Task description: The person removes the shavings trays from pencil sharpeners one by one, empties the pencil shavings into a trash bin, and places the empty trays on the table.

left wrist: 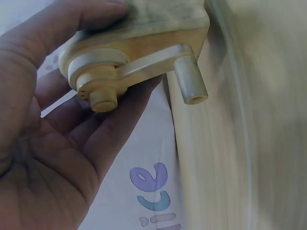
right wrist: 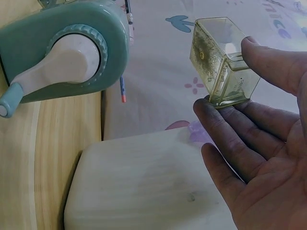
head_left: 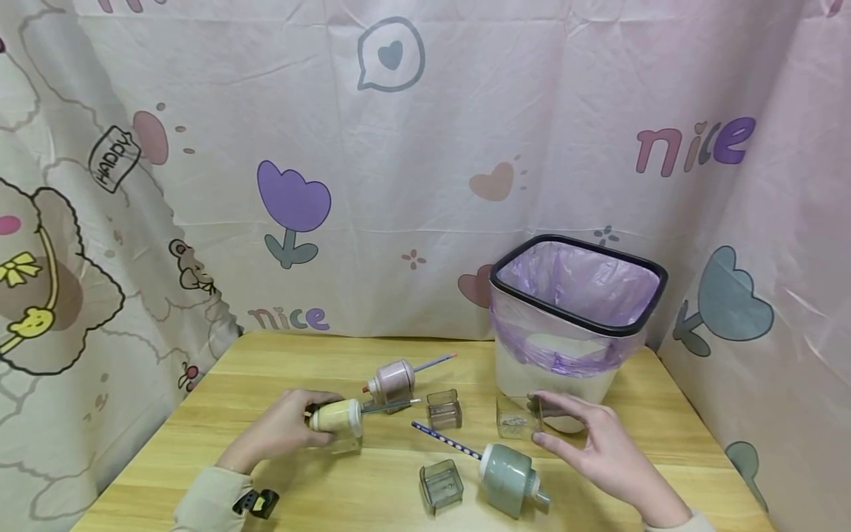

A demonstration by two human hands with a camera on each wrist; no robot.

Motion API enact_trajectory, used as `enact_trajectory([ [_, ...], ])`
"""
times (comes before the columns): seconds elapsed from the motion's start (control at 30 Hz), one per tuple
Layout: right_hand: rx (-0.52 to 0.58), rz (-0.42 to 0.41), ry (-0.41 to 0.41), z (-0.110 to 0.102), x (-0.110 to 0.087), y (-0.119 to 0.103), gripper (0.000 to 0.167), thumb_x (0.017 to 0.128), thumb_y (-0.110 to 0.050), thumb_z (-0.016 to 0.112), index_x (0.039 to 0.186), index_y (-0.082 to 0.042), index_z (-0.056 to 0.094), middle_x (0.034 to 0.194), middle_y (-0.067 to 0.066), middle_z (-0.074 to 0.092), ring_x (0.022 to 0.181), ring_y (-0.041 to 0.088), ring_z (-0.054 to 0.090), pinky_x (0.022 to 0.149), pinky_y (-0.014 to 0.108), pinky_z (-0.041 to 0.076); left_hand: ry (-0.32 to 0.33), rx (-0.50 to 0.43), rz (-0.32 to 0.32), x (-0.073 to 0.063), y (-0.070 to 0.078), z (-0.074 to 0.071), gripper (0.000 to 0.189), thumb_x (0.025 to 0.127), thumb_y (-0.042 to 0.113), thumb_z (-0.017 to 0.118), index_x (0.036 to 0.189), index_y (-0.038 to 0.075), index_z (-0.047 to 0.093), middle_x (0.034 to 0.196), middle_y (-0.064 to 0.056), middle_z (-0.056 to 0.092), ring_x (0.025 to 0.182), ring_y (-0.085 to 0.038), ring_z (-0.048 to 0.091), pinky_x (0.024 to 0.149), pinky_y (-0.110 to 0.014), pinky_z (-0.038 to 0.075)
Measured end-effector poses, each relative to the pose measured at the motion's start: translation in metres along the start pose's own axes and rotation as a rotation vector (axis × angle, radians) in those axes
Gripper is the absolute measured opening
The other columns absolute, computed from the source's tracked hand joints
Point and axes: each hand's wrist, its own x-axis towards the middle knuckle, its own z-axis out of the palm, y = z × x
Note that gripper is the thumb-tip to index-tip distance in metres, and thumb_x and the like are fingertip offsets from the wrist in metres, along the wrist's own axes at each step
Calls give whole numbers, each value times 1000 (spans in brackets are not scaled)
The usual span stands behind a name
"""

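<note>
My left hand (head_left: 286, 428) grips a pale yellow crank pencil sharpener (head_left: 337, 417), and a pencil (head_left: 392, 406) sticks out of it toward the right. In the left wrist view its crank handle (left wrist: 153, 64) faces the palm. Between thumb and fingertips my right hand (head_left: 601, 440) holds a clear shavings drawer (right wrist: 223, 64) in front of the bin, with dark dust on its walls. A green sharpener (head_left: 508, 476) with a blue dotted pencil (head_left: 447, 440) lies close to the right hand. Beyond the left hand is a pinkish sharpener (head_left: 395, 378) with a pencil (head_left: 435, 362).
A smoky clear drawer (head_left: 443, 410) stands mid-table, and another one (head_left: 442, 488) is nearer the front. The white bin (head_left: 525, 366) with a black rim and purple liner (head_left: 558, 360) stands at the back right. A printed curtain (head_left: 412, 162) surrounds the wooden table (head_left: 219, 384).
</note>
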Motion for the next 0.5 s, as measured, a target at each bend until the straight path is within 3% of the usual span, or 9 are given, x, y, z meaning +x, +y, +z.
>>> enact_trajectory([
  [0.3, -14, 22, -18, -3, 1, -1, 47, 89, -32, 88, 134, -26, 75, 131, -3, 78, 120, 23, 73, 98, 42, 62, -6, 24, -33, 0, -10, -2, 67, 72, 17, 96, 133, 5, 73, 117, -7, 79, 92, -10, 68, 80, -22, 59],
  [0.5, -6, 20, -15, -4, 1, 0, 47, 89, -31, 88, 134, -26, 74, 130, -3, 78, 120, 18, 73, 98, 35, 62, -11, 31, -60, 1, -16, -2, 67, 72, 15, 95, 134, 3, 72, 115, -7, 79, 91, -12, 68, 78, -22, 59],
])
